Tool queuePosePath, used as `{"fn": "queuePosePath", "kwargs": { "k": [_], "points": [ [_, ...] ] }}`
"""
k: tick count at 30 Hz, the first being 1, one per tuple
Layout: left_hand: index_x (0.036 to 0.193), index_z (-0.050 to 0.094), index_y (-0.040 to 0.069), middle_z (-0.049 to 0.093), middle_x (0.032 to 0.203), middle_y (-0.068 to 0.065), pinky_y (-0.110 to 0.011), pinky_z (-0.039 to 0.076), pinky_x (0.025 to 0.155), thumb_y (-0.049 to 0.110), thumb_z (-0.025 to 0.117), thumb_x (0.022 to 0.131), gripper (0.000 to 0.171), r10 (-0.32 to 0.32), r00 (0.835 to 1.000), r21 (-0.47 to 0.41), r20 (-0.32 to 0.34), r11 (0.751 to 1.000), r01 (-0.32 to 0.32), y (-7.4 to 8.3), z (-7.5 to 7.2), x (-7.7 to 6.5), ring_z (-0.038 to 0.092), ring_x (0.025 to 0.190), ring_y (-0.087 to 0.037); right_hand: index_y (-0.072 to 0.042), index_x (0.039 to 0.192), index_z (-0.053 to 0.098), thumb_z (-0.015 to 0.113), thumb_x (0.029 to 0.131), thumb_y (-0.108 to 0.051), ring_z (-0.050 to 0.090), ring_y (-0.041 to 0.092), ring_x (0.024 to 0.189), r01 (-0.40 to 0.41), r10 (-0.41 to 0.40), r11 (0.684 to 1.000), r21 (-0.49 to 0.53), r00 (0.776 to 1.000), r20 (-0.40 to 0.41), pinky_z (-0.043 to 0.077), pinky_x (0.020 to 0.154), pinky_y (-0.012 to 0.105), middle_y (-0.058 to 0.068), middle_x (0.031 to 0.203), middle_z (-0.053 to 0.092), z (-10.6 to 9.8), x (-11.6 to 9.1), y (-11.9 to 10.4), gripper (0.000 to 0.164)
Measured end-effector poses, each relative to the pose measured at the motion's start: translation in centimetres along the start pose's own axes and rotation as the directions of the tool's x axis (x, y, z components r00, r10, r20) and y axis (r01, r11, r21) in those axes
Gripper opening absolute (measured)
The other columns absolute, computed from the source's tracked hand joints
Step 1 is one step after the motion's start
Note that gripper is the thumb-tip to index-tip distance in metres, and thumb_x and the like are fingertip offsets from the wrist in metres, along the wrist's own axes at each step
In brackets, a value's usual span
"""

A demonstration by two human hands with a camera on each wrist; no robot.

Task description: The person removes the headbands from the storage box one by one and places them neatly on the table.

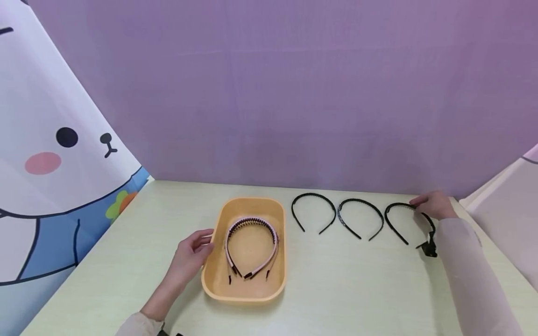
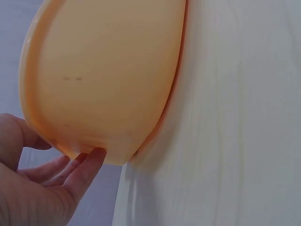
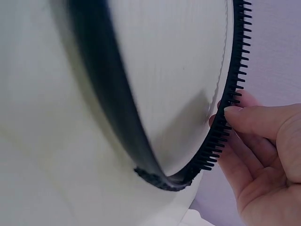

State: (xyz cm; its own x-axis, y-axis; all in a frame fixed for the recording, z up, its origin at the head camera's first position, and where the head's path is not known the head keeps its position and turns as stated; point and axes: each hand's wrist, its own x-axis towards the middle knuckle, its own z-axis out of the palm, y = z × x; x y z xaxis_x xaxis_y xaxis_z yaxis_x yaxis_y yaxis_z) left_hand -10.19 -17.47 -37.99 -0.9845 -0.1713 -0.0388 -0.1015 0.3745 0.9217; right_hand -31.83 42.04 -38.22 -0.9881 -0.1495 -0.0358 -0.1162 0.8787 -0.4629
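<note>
At the left side of an orange plastic tray (image 1: 252, 290), my left hand (image 1: 189, 256) holds the wall, thumb at the rim and fingers against the outside, as the left wrist view shows. Inside the tray lie several headbands, a pink one (image 1: 227, 247) and a black toothed one among them. Far to the right, my right hand (image 1: 437, 205) pinches the top of a black toothed headband (image 3: 235, 56) between thumb and fingers. That headband has a dark ornament (image 1: 429, 247) near one end. In the right wrist view its teeth point outward beside my thumb.
A black headband (image 1: 313, 194) lies just right of the tray. Between it and the right-hand one is another headband (image 1: 357, 200) with a glittery side. Behind the pale table (image 1: 344, 289) hangs a purple cloth (image 1: 294, 93); a cartoon-printed cloth (image 1: 42, 116) is at left.
</note>
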Motion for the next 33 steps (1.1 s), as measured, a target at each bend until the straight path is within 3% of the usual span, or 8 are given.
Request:
{"fn": "queuePosePath", "kwargs": {
  "k": [13, 22, 33],
  "points": [
    [0.134, 0.049, -0.002, 0.057, 0.127, -0.027, -0.029, 0.056, 0.083, 0.006, 0.053, 0.094, 0.04, 0.001, 1.0, -0.005, 0.004, 1.0, -0.001, -0.2, 0.1, 0.0, 0.06, 0.113, -0.034, 0.009, 0.108, 0.066, 0.062, 0.081, -0.001, 0.053, 0.053, 0.104, -0.021, 0.022, 0.999, -0.033, 1.0, 0.013, 0.051, 0.078, 0.052, 0.027, 0.104, 0.068, -0.2, 0.2, 0.8, 0.03],
    [0.134, 0.049, 0.0, 0.057, 0.127, -0.026, -0.03, 0.056, 0.085, 0.006, 0.052, 0.094, 0.04, -0.019, 1.0, 0.006, 0.006, 1.0, 0.019, -0.1, 0.1, 0.0, 0.06, 0.114, -0.033, 0.009, 0.108, 0.066, 0.061, 0.081, -0.003, 0.051, 0.054, 0.106, -0.036, 0.036, 0.999, -0.022, 0.999, 0.014, 0.048, 0.083, 0.057, 0.026, 0.105, 0.067, -0.5, -0.2, 0.8, 0.03],
    [0.134, 0.049, -0.001, 0.057, 0.127, -0.027, -0.033, 0.056, 0.086, 0.006, 0.052, 0.094, 0.04, 0.004, 1.0, -0.001, 0.009, 1.0, -0.004, 0.0, 0.0, -0.1, 0.06, 0.113, -0.034, 0.011, 0.109, 0.064, 0.059, 0.081, -0.004, 0.052, 0.054, 0.106, 0.018, -0.017, 0.999, -0.049, 0.999, 0.032, 0.047, 0.085, 0.059, 0.027, 0.104, 0.068, -1.3, -0.6, -0.5, 0.033]
  ]
}}
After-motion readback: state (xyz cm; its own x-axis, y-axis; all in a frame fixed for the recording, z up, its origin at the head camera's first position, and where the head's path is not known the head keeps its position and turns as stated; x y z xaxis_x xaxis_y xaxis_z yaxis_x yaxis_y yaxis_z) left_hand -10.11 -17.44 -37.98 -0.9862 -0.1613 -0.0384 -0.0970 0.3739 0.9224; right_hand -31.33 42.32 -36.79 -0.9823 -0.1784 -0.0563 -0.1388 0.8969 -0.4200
